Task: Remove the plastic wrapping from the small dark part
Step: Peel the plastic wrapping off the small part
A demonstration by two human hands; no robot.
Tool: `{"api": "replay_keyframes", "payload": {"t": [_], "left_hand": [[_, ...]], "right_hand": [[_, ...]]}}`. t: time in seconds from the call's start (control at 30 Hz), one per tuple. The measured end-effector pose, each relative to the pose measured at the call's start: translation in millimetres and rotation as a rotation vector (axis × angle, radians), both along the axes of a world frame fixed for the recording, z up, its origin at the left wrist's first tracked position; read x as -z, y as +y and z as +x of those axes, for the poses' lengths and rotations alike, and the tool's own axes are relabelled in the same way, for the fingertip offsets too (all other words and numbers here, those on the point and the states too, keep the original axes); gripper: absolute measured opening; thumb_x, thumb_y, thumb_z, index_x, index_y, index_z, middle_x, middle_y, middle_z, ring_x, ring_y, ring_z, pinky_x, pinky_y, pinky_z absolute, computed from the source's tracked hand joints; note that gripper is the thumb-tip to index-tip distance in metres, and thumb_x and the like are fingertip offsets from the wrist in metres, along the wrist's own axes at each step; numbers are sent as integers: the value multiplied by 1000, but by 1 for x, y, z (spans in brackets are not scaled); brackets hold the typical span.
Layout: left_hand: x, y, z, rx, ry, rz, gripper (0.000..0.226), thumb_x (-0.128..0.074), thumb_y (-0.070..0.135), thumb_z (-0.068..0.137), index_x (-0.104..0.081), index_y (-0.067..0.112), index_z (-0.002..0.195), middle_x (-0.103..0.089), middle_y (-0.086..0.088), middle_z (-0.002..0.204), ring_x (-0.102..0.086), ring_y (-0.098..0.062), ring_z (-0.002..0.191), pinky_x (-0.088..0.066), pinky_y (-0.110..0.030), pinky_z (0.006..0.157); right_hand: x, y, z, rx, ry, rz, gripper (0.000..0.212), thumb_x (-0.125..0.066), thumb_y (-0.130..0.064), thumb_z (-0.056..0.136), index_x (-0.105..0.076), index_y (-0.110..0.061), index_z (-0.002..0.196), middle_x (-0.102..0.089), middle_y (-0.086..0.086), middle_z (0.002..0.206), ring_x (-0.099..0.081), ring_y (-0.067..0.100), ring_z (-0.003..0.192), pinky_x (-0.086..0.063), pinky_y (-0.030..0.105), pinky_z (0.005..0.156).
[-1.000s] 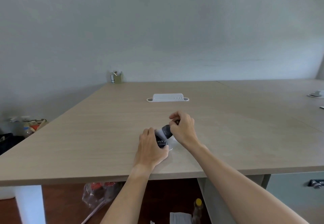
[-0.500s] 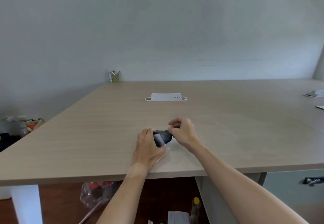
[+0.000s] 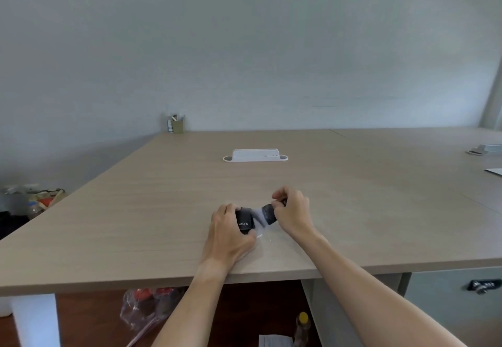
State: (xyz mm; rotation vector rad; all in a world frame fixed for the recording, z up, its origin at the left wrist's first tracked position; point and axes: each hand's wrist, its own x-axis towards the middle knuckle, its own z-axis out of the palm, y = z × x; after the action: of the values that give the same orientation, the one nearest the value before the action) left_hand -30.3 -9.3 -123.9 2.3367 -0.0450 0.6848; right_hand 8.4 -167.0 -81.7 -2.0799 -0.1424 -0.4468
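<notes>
Both hands work low over the wooden table (image 3: 163, 210), near its front edge; left hand (image 3: 228, 234) is wrapped around a small dark part (image 3: 245, 221) with white lettering; right hand (image 3: 292, 213) pinches a second dark piece (image 3: 269, 215); clear plastic wrapping (image 3: 258, 217) stretches between the two; a white cable box (image 3: 255, 155) sits well behind the hands.

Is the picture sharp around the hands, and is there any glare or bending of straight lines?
Head view: the dark part and its white lettering read fairly sharp; the clear wrapping shows pale glare between the left hand and right hand; the far right of the frame leans from wide-angle distortion.
</notes>
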Motion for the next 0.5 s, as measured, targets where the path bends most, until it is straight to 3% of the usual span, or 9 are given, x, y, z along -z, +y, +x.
{"api": "replay_keyframes", "payload": {"t": [0.17,0.3,0.5], "left_hand": [[3,2,2,-10,-24,22,44,-67,41,70,-52,22,106,-49,6,104,-48,-17,104,-48,-31,85],[3,1,4,-5,-42,-3,42,-69,42,66,-53,22,99,-50,7,99,-49,-16,99,-47,-29,83],[2,-1,1,-1,-40,-7,34,-68,35,71,-55,25,101,-50,9,99,-50,-13,99,-46,-26,78]], "right_hand": [[-8,-1,-3,39,-47,170,19,-55,1,83,-68,-11,90,-64,-5,85,-57,8,79,-37,4,61],[-5,6,-4,-77,1,64,18,-58,2,83,-68,-11,89,-65,-5,85,-59,8,79,-42,1,61],[-10,13,-1,-3,-35,86,25,-49,6,82,-68,-7,91,-64,-1,86,-55,11,79,-40,5,59]]}}
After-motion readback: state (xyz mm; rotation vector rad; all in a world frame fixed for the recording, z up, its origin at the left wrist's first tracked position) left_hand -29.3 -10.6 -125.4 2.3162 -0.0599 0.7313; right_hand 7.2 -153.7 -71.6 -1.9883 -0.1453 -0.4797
